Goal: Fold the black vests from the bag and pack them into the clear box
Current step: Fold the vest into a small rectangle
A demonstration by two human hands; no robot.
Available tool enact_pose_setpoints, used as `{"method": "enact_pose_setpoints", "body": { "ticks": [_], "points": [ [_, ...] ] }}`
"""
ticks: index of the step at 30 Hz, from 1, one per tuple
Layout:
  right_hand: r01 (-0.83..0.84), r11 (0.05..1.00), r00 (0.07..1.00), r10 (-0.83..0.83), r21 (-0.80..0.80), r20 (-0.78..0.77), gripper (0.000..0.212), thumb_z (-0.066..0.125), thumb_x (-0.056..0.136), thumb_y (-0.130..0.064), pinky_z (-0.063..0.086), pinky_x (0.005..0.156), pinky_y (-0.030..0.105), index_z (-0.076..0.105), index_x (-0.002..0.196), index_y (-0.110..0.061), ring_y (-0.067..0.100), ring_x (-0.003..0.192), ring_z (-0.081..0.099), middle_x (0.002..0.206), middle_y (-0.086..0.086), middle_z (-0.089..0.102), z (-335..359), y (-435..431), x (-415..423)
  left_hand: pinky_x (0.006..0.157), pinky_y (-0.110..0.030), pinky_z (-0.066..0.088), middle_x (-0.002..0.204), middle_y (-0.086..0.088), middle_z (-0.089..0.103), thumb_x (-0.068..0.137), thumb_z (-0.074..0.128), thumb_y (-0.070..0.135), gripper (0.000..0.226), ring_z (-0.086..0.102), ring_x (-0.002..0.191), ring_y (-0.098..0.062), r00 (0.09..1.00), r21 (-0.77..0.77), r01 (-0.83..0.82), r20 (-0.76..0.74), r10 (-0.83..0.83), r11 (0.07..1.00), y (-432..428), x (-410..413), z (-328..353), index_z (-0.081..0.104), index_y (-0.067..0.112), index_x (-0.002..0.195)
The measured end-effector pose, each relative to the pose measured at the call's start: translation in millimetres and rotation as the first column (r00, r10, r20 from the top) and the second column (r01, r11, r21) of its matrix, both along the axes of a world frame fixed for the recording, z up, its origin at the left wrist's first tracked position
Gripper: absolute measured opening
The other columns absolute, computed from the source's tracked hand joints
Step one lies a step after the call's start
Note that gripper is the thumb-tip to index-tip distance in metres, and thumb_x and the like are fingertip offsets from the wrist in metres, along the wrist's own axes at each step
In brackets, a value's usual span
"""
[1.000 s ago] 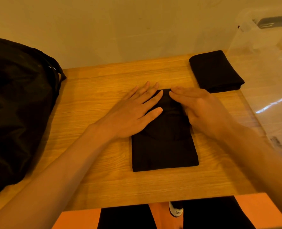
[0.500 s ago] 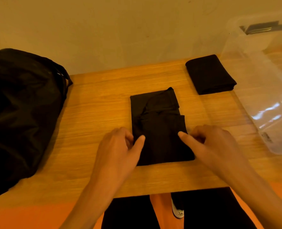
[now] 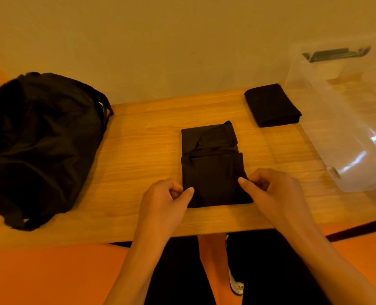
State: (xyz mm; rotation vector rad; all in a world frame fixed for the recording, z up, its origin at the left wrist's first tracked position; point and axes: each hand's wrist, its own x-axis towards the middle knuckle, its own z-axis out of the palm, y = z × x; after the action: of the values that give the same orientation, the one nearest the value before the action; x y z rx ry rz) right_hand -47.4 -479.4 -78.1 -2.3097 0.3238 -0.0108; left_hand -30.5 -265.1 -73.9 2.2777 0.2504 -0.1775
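Two pinch grips — left hand, right hand on side edges of vest; bare table either side.

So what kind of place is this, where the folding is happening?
Probably a plain room at home or a small packing station: a wooden table against a bare wall, a black bag and a clear box at its ends, and a black vest pinched by the left hand and right hand.
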Motion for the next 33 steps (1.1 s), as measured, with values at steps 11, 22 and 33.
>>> {"method": "enact_pose_setpoints", "body": {
  "ticks": [11,22,33],
  "points": [
    [0.066,0.995,0.994,-0.072,0.076,0.078,0.022,0.075,0.088,-0.037,0.040,0.054,0.013,0.067,0.070,-0.026,-0.001,0.068,0.060,0.064,-0.008,0.064,-1,4,-10,0.061,-0.018,0.037,0.083,0.004,0.062,0.090,0.075,0.034,0.018,0.058,0.076,-0.008,1.000,0.028,0.002,0.030,-0.003,1.000,1,-12,1,0.065,0.027,0.076],
    [0.030,0.997,0.999,-0.029,-0.075,0.014,0.022,0.071,0.088,-0.048,0.043,0.061,0.021,0.063,0.081,-0.028,0.002,0.071,0.058,0.073,-0.012,0.062,-5,6,-13,0.066,-0.018,0.041,0.092,0.007,0.062,0.092,0.071,0.037,0.019,0.057,0.085,-0.005,0.999,-0.004,-0.040,0.017,0.040,0.999,3,-11,-1,0.069,0.028,0.076],
    [0.025,0.999,0.998,-0.023,-0.040,0.055,0.025,0.071,0.090,-0.038,0.042,0.059,0.022,0.064,0.070,-0.025,0.006,0.065,0.059,0.066,-0.009,0.061,-8,4,-20,0.068,-0.019,0.044,0.090,0.008,0.061,0.092,0.071,0.033,0.017,0.058,0.087,-0.008,0.999,0.051,-0.027,0.021,0.026,0.998,4,-20,-7,0.069,0.026,0.077]
  ]
}}
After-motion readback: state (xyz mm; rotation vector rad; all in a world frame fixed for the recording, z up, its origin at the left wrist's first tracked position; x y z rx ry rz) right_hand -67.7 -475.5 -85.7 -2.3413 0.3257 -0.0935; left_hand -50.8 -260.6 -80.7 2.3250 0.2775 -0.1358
